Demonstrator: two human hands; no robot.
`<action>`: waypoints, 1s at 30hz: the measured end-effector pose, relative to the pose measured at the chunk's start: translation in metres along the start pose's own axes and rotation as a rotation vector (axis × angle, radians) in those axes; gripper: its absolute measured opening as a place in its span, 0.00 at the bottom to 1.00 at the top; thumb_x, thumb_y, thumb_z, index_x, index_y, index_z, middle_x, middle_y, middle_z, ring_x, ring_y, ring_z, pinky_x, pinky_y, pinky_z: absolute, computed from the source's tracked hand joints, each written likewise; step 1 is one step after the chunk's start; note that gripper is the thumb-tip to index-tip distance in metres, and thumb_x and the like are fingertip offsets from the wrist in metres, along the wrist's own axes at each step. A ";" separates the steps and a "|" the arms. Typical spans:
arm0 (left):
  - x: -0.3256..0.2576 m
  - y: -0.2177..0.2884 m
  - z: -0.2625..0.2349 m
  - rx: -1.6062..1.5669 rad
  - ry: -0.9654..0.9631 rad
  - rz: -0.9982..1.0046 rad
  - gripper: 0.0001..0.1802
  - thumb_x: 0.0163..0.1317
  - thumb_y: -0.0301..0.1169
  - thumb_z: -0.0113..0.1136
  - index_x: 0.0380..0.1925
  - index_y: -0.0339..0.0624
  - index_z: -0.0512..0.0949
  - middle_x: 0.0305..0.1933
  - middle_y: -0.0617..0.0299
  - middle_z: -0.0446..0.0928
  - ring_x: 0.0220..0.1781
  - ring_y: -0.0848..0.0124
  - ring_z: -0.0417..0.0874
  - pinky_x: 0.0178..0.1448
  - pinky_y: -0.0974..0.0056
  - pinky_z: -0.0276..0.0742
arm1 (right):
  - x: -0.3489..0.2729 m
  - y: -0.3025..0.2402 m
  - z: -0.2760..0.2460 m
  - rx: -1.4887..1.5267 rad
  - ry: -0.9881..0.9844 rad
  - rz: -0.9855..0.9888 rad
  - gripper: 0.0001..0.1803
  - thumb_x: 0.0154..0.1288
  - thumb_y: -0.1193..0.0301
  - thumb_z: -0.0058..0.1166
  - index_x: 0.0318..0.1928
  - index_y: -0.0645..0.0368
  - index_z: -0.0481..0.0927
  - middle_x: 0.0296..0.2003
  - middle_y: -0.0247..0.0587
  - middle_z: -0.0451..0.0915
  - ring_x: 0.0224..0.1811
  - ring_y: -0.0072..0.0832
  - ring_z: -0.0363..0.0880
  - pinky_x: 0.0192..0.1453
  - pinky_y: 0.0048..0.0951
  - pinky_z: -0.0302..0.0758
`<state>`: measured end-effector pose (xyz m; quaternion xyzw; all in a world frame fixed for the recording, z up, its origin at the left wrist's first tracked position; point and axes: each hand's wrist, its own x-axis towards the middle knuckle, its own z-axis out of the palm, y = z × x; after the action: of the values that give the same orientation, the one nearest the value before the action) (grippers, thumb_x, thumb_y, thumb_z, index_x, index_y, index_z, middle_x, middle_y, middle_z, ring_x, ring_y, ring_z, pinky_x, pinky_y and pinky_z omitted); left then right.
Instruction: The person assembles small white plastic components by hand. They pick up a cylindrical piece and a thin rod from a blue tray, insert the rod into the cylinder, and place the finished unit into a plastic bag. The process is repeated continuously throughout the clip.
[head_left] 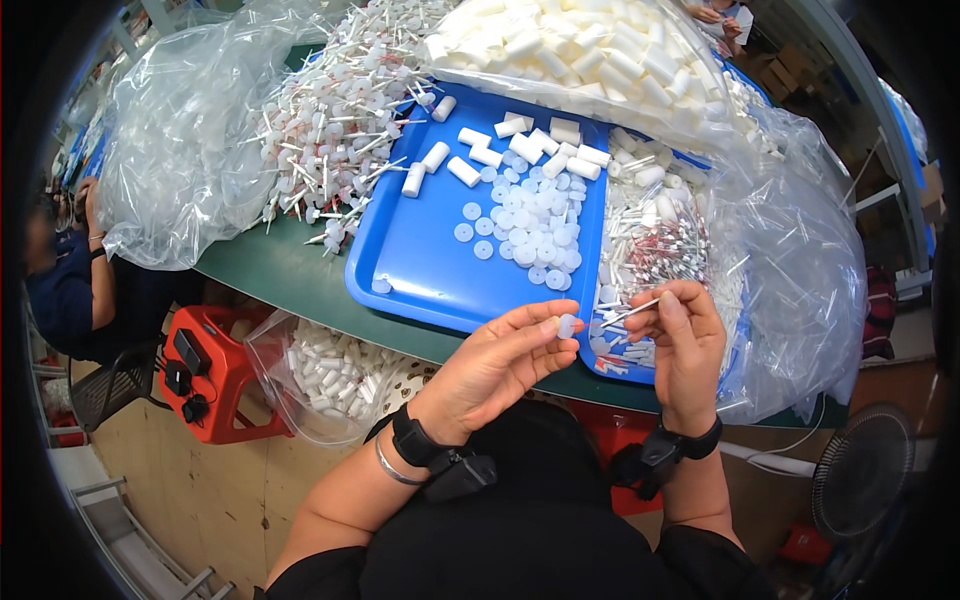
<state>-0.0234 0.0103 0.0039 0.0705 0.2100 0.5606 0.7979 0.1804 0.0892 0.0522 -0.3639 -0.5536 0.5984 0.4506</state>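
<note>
- While the person sits at the green table (270, 270), the left hand (500, 365) pinches a small white disc (567, 325) between thumb and forefinger; the remaining fingers are loosely curled.
- The right hand (685, 345) grips a thin white stick (630, 312) with closed fingertips, its free end pointing toward the disc, just beside it.
- Both hands hover over the near edge of the blue tray (420, 260).
- More white discs (535, 215) lie loose in that tray, with white cylinders (500, 145) beyond them.
- A clear bag of assembled sticks (330, 120) rests at the left.
</note>
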 end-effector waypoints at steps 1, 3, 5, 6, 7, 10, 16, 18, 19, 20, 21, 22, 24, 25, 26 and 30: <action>0.000 -0.001 0.002 0.046 0.021 0.007 0.20 0.73 0.29 0.59 0.62 0.36 0.74 0.50 0.61 0.79 0.50 0.72 0.82 0.60 0.66 0.80 | -0.002 -0.002 0.003 -0.063 -0.023 -0.027 0.09 0.78 0.72 0.49 0.49 0.66 0.75 0.43 0.49 0.84 0.39 0.28 0.87 0.43 0.27 0.83; 0.001 -0.007 0.001 0.097 0.032 0.022 0.20 0.73 0.29 0.59 0.62 0.36 0.74 0.51 0.60 0.80 0.50 0.72 0.83 0.59 0.66 0.81 | -0.009 -0.005 0.010 -0.189 -0.066 -0.080 0.08 0.77 0.73 0.49 0.49 0.67 0.75 0.43 0.49 0.84 0.40 0.27 0.87 0.44 0.27 0.84; 0.002 -0.009 0.001 0.106 0.046 0.024 0.19 0.72 0.28 0.59 0.61 0.36 0.74 0.50 0.60 0.81 0.50 0.72 0.84 0.58 0.67 0.82 | -0.014 -0.005 0.016 -0.222 -0.103 -0.080 0.06 0.76 0.76 0.50 0.47 0.67 0.76 0.42 0.46 0.85 0.42 0.27 0.87 0.44 0.26 0.83; 0.002 -0.009 0.001 0.090 0.054 0.018 0.19 0.72 0.28 0.59 0.61 0.36 0.74 0.50 0.60 0.81 0.49 0.72 0.84 0.57 0.67 0.82 | -0.015 -0.003 0.017 -0.240 -0.125 -0.073 0.06 0.75 0.77 0.50 0.47 0.66 0.76 0.42 0.45 0.85 0.42 0.27 0.87 0.44 0.26 0.83; 0.003 -0.009 0.001 0.074 0.063 0.012 0.19 0.72 0.28 0.59 0.61 0.36 0.75 0.49 0.61 0.81 0.49 0.73 0.84 0.57 0.67 0.83 | -0.017 -0.002 0.017 -0.258 -0.147 -0.066 0.05 0.74 0.78 0.51 0.47 0.66 0.76 0.41 0.44 0.85 0.42 0.27 0.87 0.43 0.25 0.83; 0.002 -0.007 0.000 0.055 0.065 0.015 0.18 0.72 0.28 0.60 0.60 0.36 0.75 0.46 0.61 0.82 0.48 0.74 0.84 0.56 0.68 0.83 | -0.014 -0.008 0.014 -0.530 -0.199 -0.192 0.05 0.68 0.81 0.56 0.44 0.66 0.79 0.38 0.44 0.85 0.39 0.28 0.88 0.39 0.25 0.83; 0.001 -0.008 0.004 0.074 0.089 0.010 0.18 0.72 0.29 0.60 0.59 0.33 0.75 0.43 0.62 0.82 0.46 0.75 0.85 0.55 0.69 0.83 | -0.008 -0.006 0.012 -0.937 -0.316 -0.474 0.10 0.61 0.80 0.64 0.43 0.64 0.83 0.33 0.45 0.84 0.27 0.37 0.84 0.31 0.31 0.79; 0.001 -0.013 0.000 0.070 0.083 0.033 0.18 0.72 0.30 0.60 0.59 0.34 0.76 0.43 0.61 0.82 0.46 0.75 0.85 0.55 0.69 0.83 | -0.010 -0.001 0.011 -0.968 -0.302 -0.507 0.10 0.61 0.80 0.65 0.44 0.63 0.84 0.32 0.44 0.84 0.25 0.38 0.83 0.29 0.33 0.78; 0.002 -0.016 -0.001 0.067 0.079 0.045 0.18 0.72 0.31 0.60 0.58 0.34 0.76 0.43 0.61 0.82 0.46 0.75 0.85 0.56 0.69 0.83 | -0.013 0.001 0.013 -0.967 -0.284 -0.506 0.10 0.61 0.80 0.65 0.43 0.63 0.84 0.31 0.43 0.84 0.24 0.38 0.83 0.28 0.33 0.78; 0.002 -0.018 -0.001 0.064 0.076 0.049 0.18 0.73 0.31 0.60 0.58 0.34 0.76 0.43 0.61 0.82 0.45 0.75 0.84 0.55 0.69 0.83 | -0.015 0.003 0.016 -0.966 -0.264 -0.505 0.10 0.61 0.81 0.64 0.43 0.63 0.84 0.30 0.42 0.84 0.24 0.38 0.83 0.27 0.33 0.77; 0.002 -0.019 -0.001 0.060 0.072 0.053 0.18 0.73 0.32 0.59 0.58 0.34 0.76 0.43 0.61 0.82 0.44 0.75 0.84 0.54 0.69 0.83 | -0.016 0.005 0.018 -0.987 -0.243 -0.547 0.09 0.61 0.81 0.64 0.43 0.62 0.84 0.29 0.42 0.84 0.24 0.38 0.83 0.26 0.33 0.76; 0.002 -0.021 -0.001 0.056 0.068 0.057 0.18 0.73 0.33 0.59 0.58 0.34 0.76 0.43 0.61 0.82 0.43 0.75 0.84 0.53 0.69 0.83 | -0.017 0.007 0.021 -1.007 -0.221 -0.588 0.09 0.61 0.81 0.64 0.42 0.62 0.84 0.29 0.42 0.84 0.24 0.37 0.83 0.26 0.33 0.76; 0.002 -0.023 -0.006 0.014 0.034 0.019 0.18 0.74 0.33 0.59 0.58 0.35 0.76 0.42 0.62 0.82 0.42 0.75 0.83 0.51 0.69 0.82 | -0.017 0.010 0.021 -1.016 -0.220 -0.627 0.08 0.61 0.81 0.64 0.41 0.62 0.84 0.28 0.42 0.84 0.24 0.36 0.83 0.25 0.32 0.75; 0.001 -0.024 -0.008 -0.007 0.016 0.001 0.18 0.74 0.33 0.58 0.58 0.35 0.76 0.42 0.62 0.82 0.41 0.76 0.82 0.50 0.70 0.81 | -0.016 0.011 0.020 -1.007 -0.237 -0.623 0.08 0.61 0.81 0.64 0.41 0.63 0.85 0.28 0.43 0.84 0.24 0.36 0.83 0.25 0.32 0.75; 0.001 -0.025 -0.009 -0.006 0.013 -0.006 0.18 0.74 0.34 0.58 0.58 0.35 0.76 0.41 0.62 0.82 0.40 0.76 0.82 0.49 0.70 0.81 | -0.016 0.011 0.018 -0.998 -0.252 -0.618 0.07 0.61 0.81 0.64 0.41 0.63 0.85 0.28 0.43 0.84 0.24 0.36 0.83 0.25 0.32 0.75; 0.002 -0.027 -0.001 0.028 0.076 -0.008 0.18 0.74 0.34 0.58 0.58 0.35 0.76 0.39 0.63 0.81 0.38 0.76 0.81 0.46 0.71 0.80 | -0.018 0.009 0.016 -0.863 -0.247 -0.407 0.07 0.62 0.80 0.64 0.41 0.63 0.85 0.29 0.43 0.85 0.25 0.35 0.84 0.26 0.30 0.76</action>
<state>0.0003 0.0026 -0.0074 0.0594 0.2479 0.5567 0.7906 0.1698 0.0667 0.0441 -0.3283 -0.8601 0.2527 0.2976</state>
